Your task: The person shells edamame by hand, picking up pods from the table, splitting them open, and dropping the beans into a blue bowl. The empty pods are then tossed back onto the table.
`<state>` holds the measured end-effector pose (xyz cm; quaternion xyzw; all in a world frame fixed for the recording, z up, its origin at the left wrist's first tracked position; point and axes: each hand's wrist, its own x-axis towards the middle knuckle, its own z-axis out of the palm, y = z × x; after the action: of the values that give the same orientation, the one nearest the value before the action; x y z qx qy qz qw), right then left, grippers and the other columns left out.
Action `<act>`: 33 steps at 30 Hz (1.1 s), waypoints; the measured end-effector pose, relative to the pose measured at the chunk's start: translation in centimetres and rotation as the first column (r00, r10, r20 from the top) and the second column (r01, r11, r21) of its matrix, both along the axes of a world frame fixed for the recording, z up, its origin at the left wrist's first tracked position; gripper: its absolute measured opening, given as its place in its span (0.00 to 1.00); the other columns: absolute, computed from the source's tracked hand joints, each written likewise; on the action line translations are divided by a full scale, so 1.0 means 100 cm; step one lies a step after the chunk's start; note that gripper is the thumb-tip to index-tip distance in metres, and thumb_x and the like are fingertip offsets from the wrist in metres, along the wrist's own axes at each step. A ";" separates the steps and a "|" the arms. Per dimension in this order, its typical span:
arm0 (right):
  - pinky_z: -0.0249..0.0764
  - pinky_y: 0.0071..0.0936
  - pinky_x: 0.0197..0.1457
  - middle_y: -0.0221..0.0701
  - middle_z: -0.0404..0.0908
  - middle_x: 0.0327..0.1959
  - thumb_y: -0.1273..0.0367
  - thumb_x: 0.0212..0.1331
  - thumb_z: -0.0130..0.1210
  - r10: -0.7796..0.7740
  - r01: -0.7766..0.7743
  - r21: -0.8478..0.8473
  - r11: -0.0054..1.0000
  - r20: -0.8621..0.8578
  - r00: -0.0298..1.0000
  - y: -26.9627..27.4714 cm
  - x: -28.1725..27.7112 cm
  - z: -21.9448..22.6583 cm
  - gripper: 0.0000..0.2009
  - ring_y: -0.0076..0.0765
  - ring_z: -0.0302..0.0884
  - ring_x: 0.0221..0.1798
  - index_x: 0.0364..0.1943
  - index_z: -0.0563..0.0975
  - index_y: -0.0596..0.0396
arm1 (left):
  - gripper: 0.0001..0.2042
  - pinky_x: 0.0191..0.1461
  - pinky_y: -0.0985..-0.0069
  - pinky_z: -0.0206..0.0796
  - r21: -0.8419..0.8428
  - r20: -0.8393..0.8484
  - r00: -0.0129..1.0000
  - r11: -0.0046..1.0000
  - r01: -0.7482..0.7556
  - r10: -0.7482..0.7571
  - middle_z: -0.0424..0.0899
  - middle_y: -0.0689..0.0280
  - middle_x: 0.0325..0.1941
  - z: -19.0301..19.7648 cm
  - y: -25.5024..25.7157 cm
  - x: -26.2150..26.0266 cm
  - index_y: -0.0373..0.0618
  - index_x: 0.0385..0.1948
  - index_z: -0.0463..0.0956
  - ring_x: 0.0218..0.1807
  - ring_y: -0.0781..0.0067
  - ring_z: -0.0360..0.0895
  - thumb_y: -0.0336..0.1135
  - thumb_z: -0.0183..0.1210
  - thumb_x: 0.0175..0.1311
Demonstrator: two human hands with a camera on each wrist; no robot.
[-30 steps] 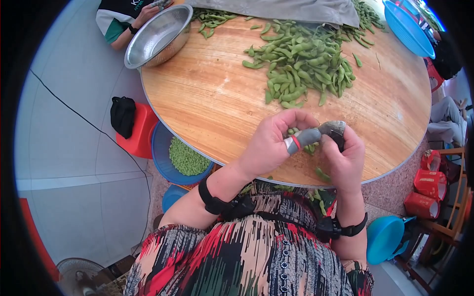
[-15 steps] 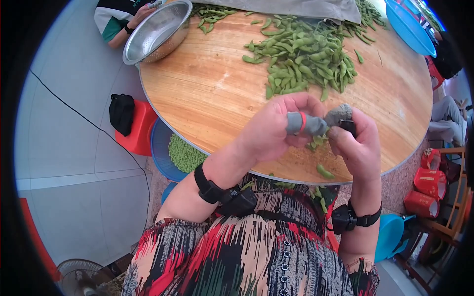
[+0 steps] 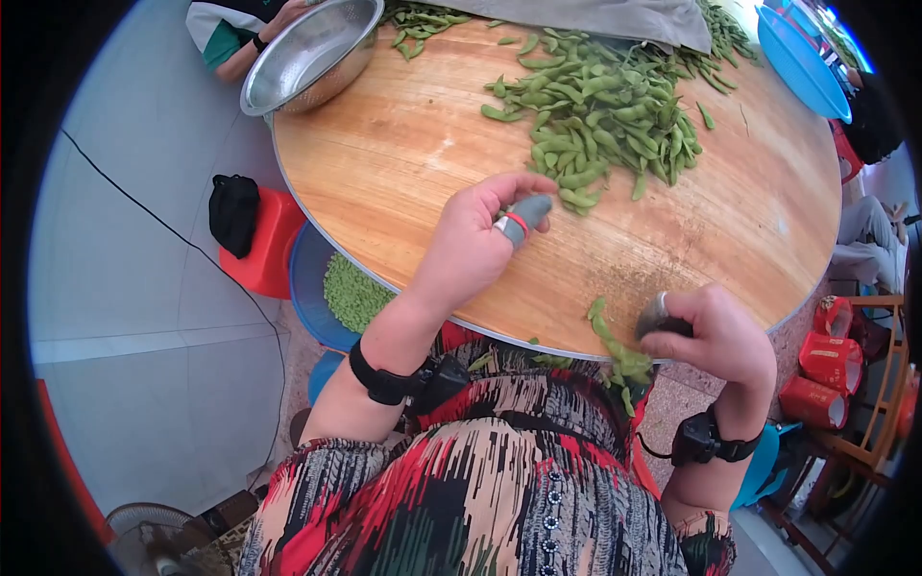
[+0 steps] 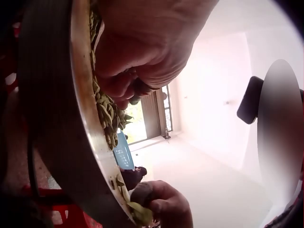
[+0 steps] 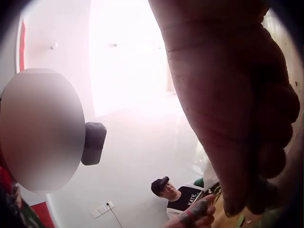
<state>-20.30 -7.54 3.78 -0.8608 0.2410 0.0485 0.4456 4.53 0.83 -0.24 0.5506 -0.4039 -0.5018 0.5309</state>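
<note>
My left hand (image 3: 471,240) is raised over the table, its fingers curled in towards a thumb that wears a grey cover with a red band. A fleck of green bean (image 3: 503,209) shows within the curl; the palm is hidden. Low at the table's near edge, my right hand (image 3: 720,331) has bent, loose fingers, with a dark grey cover on the forefinger. Just left of its thumb, a split green pod (image 3: 629,363) hangs at the rim, apart from the fingers. Beyond both hands lies a heap of green soybean pods (image 3: 605,115).
Blue basin (image 3: 312,293) with shelled beans (image 3: 353,293) stands below the table's left edge, beside a red stool (image 3: 269,245). A metal colander (image 3: 317,58), grey cloth (image 3: 615,19) and blue basket (image 3: 802,62) sit around the far side. Another person (image 5: 175,194) sits across.
My hands have come apart from each other: the left moved left, the right moved down towards the near edge. The split pod has left the right hand's fingers.
</note>
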 end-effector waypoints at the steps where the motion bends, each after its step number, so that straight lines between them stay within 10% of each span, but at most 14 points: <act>1: 0.69 0.33 0.29 0.40 0.76 0.21 0.67 0.47 0.57 0.000 0.000 -0.001 1.000 -0.002 1.000 0.000 0.005 0.000 0.08 0.44 0.73 0.23 0.30 0.77 0.57 | 0.11 0.31 0.87 0.60 -0.037 0.138 0.988 0.998 -0.057 0.062 0.76 0.69 0.29 -0.006 -0.001 0.001 0.38 0.44 0.74 0.26 0.85 0.67 0.27 0.50 0.61; 4: 0.69 0.37 0.30 0.40 0.74 0.18 0.66 0.47 0.58 -0.408 0.444 -0.192 0.875 0.203 0.890 -0.004 0.041 -0.005 0.09 0.46 0.75 0.25 0.32 0.76 0.55 | 0.14 0.37 0.79 0.65 -0.113 0.511 0.857 0.994 -0.010 0.066 0.78 0.63 0.30 -0.001 -0.007 -0.005 0.36 0.46 0.72 0.30 0.74 0.72 0.24 0.48 0.58; 5: 0.69 0.37 0.30 0.40 0.74 0.18 0.66 0.47 0.58 -0.411 0.449 -0.194 0.872 0.205 0.888 -0.008 0.053 -0.010 0.09 0.46 0.75 0.25 0.32 0.76 0.55 | 0.16 0.41 0.76 0.66 -0.108 0.719 0.694 0.990 0.092 0.014 0.78 0.59 0.31 0.002 -0.007 -0.008 0.35 0.48 0.71 0.32 0.69 0.75 0.23 0.47 0.56; 8: 0.70 0.40 0.30 0.41 0.74 0.18 0.66 0.48 0.57 -0.288 0.450 -0.536 0.714 0.361 0.887 -0.012 0.078 -0.015 0.09 0.48 0.75 0.26 0.30 0.74 0.55 | 0.19 0.44 0.73 0.66 -0.136 0.767 0.641 0.966 0.218 -0.036 0.78 0.56 0.33 0.000 -0.009 -0.012 0.36 0.49 0.70 0.34 0.64 0.76 0.21 0.46 0.52; 14: 0.69 0.43 0.30 0.42 0.74 0.19 0.68 0.50 0.55 -0.302 0.306 -0.669 0.678 0.126 0.945 0.002 0.080 -0.016 0.08 0.51 0.74 0.27 0.24 0.70 0.57 | 0.18 0.41 0.77 0.66 -0.013 0.314 0.948 0.999 0.052 -0.046 0.78 0.59 0.32 0.004 0.002 -0.010 0.38 0.49 0.71 0.32 0.70 0.75 0.26 0.53 0.54; 24: 0.62 0.24 0.23 0.29 0.71 0.18 0.64 0.54 0.55 -0.419 0.409 0.097 0.907 0.271 0.866 0.013 0.043 -0.015 0.12 0.24 0.66 0.20 0.34 0.75 0.60 | 0.11 0.33 0.79 0.65 -0.388 0.639 0.769 0.863 0.323 -0.001 0.76 0.65 0.26 -0.003 -0.001 -0.029 0.41 0.42 0.74 0.28 0.75 0.73 0.29 0.55 0.58; 26: 0.61 0.21 0.23 0.25 0.70 0.19 0.64 0.57 0.53 -0.535 0.448 0.303 0.841 0.349 0.769 0.015 0.043 -0.018 0.11 0.20 0.64 0.21 0.35 0.74 0.60 | 0.07 0.32 0.80 0.65 0.030 -0.091 0.978 0.981 0.192 -0.189 0.77 0.69 0.27 0.004 0.001 -0.031 0.41 0.38 0.75 0.29 0.78 0.73 0.29 0.53 0.61; 29: 0.57 0.16 0.23 0.22 0.68 0.22 0.65 0.63 0.45 -0.681 0.493 0.519 0.699 0.269 0.681 0.021 0.043 -0.018 0.11 0.15 0.61 0.22 0.39 0.72 0.59 | 0.05 0.33 0.82 0.64 0.037 -0.495 0.844 0.966 0.256 -0.205 0.76 0.72 0.27 0.010 -0.001 -0.026 0.41 0.35 0.76 0.28 0.82 0.71 0.31 0.54 0.61; 33: 0.54 0.13 0.22 0.22 0.67 0.23 0.66 0.66 0.40 -0.693 0.266 0.801 0.536 0.238 0.680 0.035 0.043 -0.021 0.12 0.13 0.56 0.20 0.43 0.69 0.59 | 0.05 0.38 0.84 0.63 -0.127 -0.229 0.967 0.988 0.087 -0.115 0.76 0.71 0.28 -0.004 0.000 -0.035 0.40 0.32 0.78 0.30 0.82 0.71 0.31 0.56 0.59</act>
<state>-16.01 -4.08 1.68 -0.4880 0.3068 -0.2337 0.7830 1.06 0.80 -0.64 0.4342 -0.3939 -0.5659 0.5797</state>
